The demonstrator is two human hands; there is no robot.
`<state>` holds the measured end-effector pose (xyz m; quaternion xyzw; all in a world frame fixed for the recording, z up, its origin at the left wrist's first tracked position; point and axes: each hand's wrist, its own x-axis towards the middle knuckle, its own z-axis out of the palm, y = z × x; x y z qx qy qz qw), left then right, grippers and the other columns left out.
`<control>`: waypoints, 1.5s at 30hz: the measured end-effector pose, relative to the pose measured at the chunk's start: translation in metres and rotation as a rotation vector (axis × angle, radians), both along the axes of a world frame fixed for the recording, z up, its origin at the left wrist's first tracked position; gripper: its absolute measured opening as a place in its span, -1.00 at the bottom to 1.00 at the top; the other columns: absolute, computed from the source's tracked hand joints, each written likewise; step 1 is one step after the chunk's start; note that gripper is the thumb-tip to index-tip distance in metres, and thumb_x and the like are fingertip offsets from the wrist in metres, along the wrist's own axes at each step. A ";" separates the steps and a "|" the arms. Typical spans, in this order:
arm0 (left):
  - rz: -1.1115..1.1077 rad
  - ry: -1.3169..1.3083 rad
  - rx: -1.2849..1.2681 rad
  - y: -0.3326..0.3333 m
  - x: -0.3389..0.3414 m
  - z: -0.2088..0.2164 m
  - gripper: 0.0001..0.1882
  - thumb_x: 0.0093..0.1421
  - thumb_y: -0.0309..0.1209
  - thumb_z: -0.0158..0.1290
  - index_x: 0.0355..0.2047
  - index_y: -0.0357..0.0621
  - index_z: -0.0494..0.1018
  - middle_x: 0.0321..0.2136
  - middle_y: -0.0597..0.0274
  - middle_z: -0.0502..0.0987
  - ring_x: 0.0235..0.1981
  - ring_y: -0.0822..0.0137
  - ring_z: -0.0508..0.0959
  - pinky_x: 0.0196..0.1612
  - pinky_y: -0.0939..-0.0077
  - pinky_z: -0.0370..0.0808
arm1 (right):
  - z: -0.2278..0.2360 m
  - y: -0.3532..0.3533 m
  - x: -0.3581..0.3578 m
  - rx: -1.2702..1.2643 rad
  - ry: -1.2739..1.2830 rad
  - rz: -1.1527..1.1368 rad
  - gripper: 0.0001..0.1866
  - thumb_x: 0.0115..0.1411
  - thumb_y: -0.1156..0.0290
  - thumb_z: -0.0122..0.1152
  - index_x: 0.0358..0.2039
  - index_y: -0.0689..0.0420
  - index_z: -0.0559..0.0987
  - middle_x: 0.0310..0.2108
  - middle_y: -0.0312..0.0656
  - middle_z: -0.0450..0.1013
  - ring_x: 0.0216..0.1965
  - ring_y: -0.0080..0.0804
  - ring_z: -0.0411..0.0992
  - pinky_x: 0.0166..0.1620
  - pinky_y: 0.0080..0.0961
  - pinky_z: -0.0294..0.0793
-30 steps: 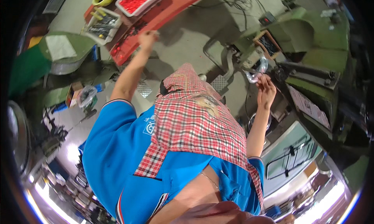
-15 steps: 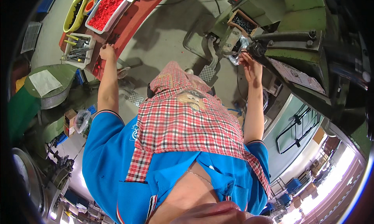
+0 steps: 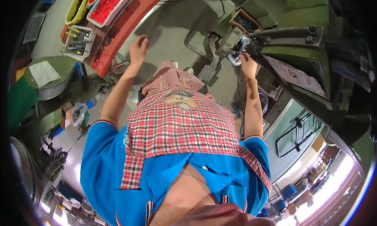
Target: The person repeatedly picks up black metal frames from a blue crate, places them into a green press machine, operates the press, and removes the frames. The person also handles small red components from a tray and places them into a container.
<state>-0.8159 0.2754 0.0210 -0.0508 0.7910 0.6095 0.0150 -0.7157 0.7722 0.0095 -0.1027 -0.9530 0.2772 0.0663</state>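
Observation:
My left hand (image 3: 139, 50) is in the air to the right of the red bench (image 3: 111, 45), its fingers curled together. Whatever it may pinch is too small to make out. On the other side, my right hand (image 3: 248, 65) reaches to the green machine (image 3: 301, 60), fingertips closed by a small dark part at its working point. What those fingers hold is hidden. Clear plastic film (image 3: 235, 60) lies close to these fingertips. Above them stands a cardboard box (image 3: 257, 25) of small dark metal parts.
On the bench are a white tray of red pieces (image 3: 107, 7), a yellow bin (image 3: 74, 11) and a white tray of tools (image 3: 91, 45). Foot pedals (image 3: 206, 73) stand on the floor (image 3: 165, 37). A green drum (image 3: 59, 90) is at the left.
My left hand has left the bench edge and moved right, toward the machine. My right hand has shifted slightly left and stays at the machine, its fingers more curled.

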 end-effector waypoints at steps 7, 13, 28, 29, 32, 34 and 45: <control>-0.150 -0.175 -0.151 0.015 0.060 0.023 -0.71 0.24 -0.37 0.01 -0.10 -0.29 0.49 -0.35 0.12 0.60 -0.45 0.40 0.60 -0.30 0.51 0.51 | -0.093 0.001 -0.047 0.525 -0.386 -0.134 -0.74 0.15 0.31 0.09 -0.22 0.12 0.63 -0.15 0.03 0.54 -0.09 0.01 0.52 -0.09 -0.17 0.56; -0.045 -0.222 -0.169 0.003 0.085 0.021 -0.71 0.25 -0.36 0.00 -0.10 -0.29 0.50 -0.40 0.11 0.61 -0.46 0.39 0.60 -0.31 0.48 0.53 | -0.052 -0.012 -0.053 0.477 -0.575 -0.057 -0.72 0.11 0.31 0.15 -0.19 0.12 0.62 -0.10 0.09 0.50 -0.06 0.06 0.50 -0.07 -0.14 0.54; -0.494 -0.118 -0.109 0.098 0.093 0.082 -0.69 0.28 -0.33 0.03 -0.09 -0.33 0.47 -0.32 0.05 0.59 -0.32 0.37 0.58 -0.22 0.47 0.51 | 0.062 -0.085 0.023 -1.052 -0.321 -0.079 -0.85 0.15 0.51 0.28 -0.32 0.35 0.60 -0.48 -0.18 0.55 -0.48 -0.49 0.52 -0.39 -0.60 0.54; -0.539 -0.148 -0.042 0.108 0.095 0.093 -0.68 0.27 -0.31 0.04 -0.10 -0.32 0.48 -0.31 0.04 0.60 -0.30 0.36 0.59 -0.21 0.46 0.51 | 0.071 -0.112 0.029 -1.154 -0.329 -0.059 -0.85 0.14 0.53 0.29 -0.32 0.35 0.60 -0.47 -0.16 0.55 -0.49 -0.47 0.53 -0.40 -0.58 0.56; -0.496 -0.058 0.062 0.118 0.107 0.103 -0.70 0.23 -0.31 0.12 -0.16 -0.32 0.49 -0.36 0.06 0.60 -0.34 0.36 0.58 -0.23 0.44 0.51 | 0.102 -0.184 0.029 -1.261 -0.365 0.132 -0.90 0.14 0.61 0.25 -0.31 0.36 0.59 -0.45 -0.15 0.55 -0.46 -0.45 0.53 -0.35 -0.59 0.57; -0.385 0.061 0.033 0.102 0.111 0.107 -0.75 0.19 -0.36 0.16 -0.25 -0.32 0.52 -0.42 0.08 0.60 -0.38 0.36 0.57 -0.28 0.45 0.50 | 0.106 -0.215 0.022 -1.274 -0.370 0.154 -0.90 0.18 0.61 0.21 -0.30 0.38 0.57 -0.43 -0.12 0.54 -0.44 -0.42 0.54 -0.34 -0.56 0.59; 0.343 0.276 -0.539 -0.073 0.201 0.106 -0.87 0.14 -0.37 0.11 -0.39 -0.16 0.48 -0.44 0.13 0.51 -0.40 0.04 0.54 -0.35 0.25 0.48 | 0.101 -0.418 0.020 -1.488 -0.880 0.529 -0.69 0.29 0.53 0.05 0.01 0.37 0.41 -0.08 0.05 0.48 -0.13 -0.24 0.53 -0.02 -0.37 0.55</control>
